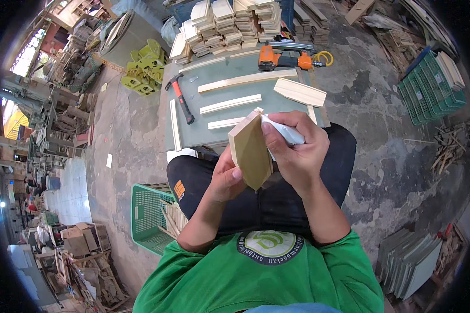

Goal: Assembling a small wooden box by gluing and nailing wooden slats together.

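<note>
A pointed wooden piece (250, 150), flat and pale, is held upright over the lap, just in front of the table's near edge. It is gripped from behind along its left edge by the left hand (225, 180), with the thumb pressed on the lower face. The right hand (293, 151) is clenched around a white tube (286, 133), whose tip is set against the top right edge of the piece. The piece is judged to be light and stiff, unlikely to bend, with smooth faces that could slip; the long side edges are judged the surest places for a hold, the tapered point being the weakest part.

On the table (214, 130), loose wooden slats (230, 104) are laid across the middle, and a red-handled hammer (181, 97) is seen near the left edge. An orange nail gun (284, 59) is placed at the far edge, in front of stacked wood blocks (230, 26). A green crate (150, 216) stands on the floor at the person's left.
</note>
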### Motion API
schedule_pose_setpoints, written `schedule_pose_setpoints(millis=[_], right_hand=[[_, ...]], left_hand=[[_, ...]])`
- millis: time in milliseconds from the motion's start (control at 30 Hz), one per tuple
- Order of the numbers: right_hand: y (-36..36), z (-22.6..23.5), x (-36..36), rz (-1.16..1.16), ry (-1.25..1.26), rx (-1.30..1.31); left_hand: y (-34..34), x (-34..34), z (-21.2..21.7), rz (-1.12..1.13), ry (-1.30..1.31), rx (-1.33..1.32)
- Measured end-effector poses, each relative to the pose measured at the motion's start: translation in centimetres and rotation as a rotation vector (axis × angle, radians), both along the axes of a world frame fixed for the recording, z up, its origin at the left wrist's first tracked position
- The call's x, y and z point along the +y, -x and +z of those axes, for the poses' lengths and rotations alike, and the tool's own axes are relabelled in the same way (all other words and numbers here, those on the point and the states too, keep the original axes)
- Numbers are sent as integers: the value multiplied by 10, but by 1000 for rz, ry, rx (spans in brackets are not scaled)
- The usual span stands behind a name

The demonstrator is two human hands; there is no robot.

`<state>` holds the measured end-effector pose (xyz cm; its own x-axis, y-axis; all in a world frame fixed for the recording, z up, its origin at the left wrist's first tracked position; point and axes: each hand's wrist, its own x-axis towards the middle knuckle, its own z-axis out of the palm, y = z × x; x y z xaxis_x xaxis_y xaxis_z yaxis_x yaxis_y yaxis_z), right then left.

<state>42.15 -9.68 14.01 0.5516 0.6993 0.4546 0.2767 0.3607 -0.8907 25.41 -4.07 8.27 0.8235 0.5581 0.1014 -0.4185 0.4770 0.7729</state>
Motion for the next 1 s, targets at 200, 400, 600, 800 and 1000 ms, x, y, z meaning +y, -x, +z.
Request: schedule_pose_setpoints(millis=[200, 400, 600, 800, 1000], right_hand=[[-2, -4, -6, 34, -39, -93], [3, -15, -11, 17, -30, -151], [3, -29, -22, 30, 48, -275], [5, -44, -30, 43, 115, -273], [5, -50, -32, 40, 147, -167]], left_hand=[[-1, -2, 7, 67, -3, 30], [-9, 5, 27, 150, -68, -18], [-13, 13, 41, 232, -125, -79], [-11, 16, 44, 281, -102, -154], [-12, 21, 38, 311, -75, -158]])
